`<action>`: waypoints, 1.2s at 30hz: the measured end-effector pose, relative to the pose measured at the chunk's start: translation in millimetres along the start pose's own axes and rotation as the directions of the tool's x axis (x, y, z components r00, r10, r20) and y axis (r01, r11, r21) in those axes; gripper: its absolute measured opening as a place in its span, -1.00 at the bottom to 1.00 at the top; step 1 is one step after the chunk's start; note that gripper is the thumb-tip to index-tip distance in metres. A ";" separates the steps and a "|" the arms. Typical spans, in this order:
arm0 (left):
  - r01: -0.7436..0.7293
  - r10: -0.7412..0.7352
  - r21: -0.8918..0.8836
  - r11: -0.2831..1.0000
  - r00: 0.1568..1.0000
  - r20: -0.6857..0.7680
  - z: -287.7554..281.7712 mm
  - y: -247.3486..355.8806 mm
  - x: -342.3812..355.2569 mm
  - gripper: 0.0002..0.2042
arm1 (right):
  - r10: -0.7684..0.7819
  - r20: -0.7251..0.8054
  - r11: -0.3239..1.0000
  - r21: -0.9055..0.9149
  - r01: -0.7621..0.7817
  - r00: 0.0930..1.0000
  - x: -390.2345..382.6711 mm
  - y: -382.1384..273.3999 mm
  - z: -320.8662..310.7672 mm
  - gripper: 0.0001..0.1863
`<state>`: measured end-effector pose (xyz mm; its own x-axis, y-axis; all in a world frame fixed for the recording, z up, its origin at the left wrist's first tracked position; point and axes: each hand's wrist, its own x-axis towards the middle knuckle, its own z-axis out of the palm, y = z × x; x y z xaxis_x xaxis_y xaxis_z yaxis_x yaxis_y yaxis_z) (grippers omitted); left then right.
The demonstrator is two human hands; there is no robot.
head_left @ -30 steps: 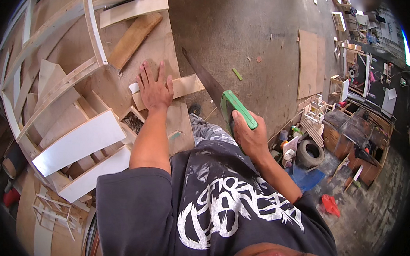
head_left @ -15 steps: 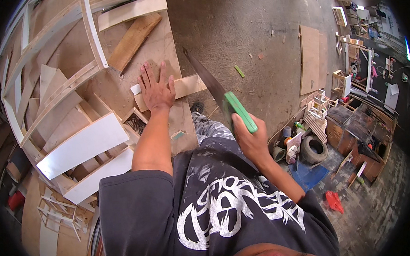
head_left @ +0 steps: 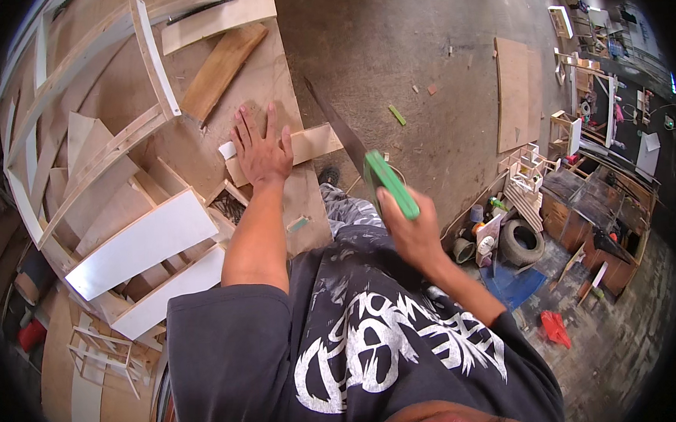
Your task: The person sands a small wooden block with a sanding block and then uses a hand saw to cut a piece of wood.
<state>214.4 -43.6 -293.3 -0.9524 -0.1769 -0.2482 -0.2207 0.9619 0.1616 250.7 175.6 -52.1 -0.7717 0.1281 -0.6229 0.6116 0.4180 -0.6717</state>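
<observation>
A short light wooden board lies across the edge of the plywood tabletop, its right end sticking out past the edge. Flat on its left part, with fingers spread, rests my left hand. Wrapped round the green handle of a hand saw is my right hand. The dark blade slants up and left, by the board's overhanging end; whether its teeth touch the wood I cannot tell. A small white piece sits beside my left hand.
A curved wooden frame with white panels fills the table's left. A brown plank and a pale board lie farther back. On the floor at right are plywood sheets, a tyre and a red bag.
My right hand and the saw have shifted slightly toward the left and down. My left hand stays pressed on the board. The whole view has moved a little.
</observation>
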 end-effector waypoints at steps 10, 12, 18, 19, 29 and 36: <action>-0.021 0.020 -0.019 1.000 0.999 -0.046 -0.9 -2.0 -0.9 -0.38 | -0.020 0.006 0.999 -0.031 0.020 1.000 4.5 -14.3 1.7 -0.66; -0.034 0.034 -0.005 0.999 0.998 -0.049 0.4 -0.7 -4.1 -0.38 | -0.041 -0.004 0.999 -0.031 0.040 0.999 2.8 -9.9 0.2 -0.66; -0.016 0.016 0.003 1.000 1.000 -0.015 -2.4 -0.7 -4.1 -0.38 | 0.016 -0.016 1.000 0.008 -0.016 1.000 51.9 5.5 19.3 -0.63; -0.011 0.011 -0.005 1.000 1.000 -0.021 0.1 -2.0 -3.8 -0.38 | 0.014 -0.018 1.000 0.010 -0.014 1.000 38.6 -1.2 14.8 -0.63; -0.022 0.021 -0.023 0.999 0.997 -0.068 3.0 -2.6 -1.9 -0.40 | 0.032 -0.002 0.997 -0.074 -0.032 0.999 57.1 -5.9 18.5 -0.64; -0.044 0.041 -0.044 0.998 0.997 -0.072 -0.2 0.3 -6.7 -0.39 | -0.226 -0.083 0.972 -0.077 0.220 0.970 50.6 11.3 22.7 -0.63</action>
<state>220.7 -42.2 -291.4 -0.9733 -0.1522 -0.1718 -0.1877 0.9586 0.2141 222.5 166.3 -100.3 -0.9020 0.1047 -0.4189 0.4113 0.5036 -0.7597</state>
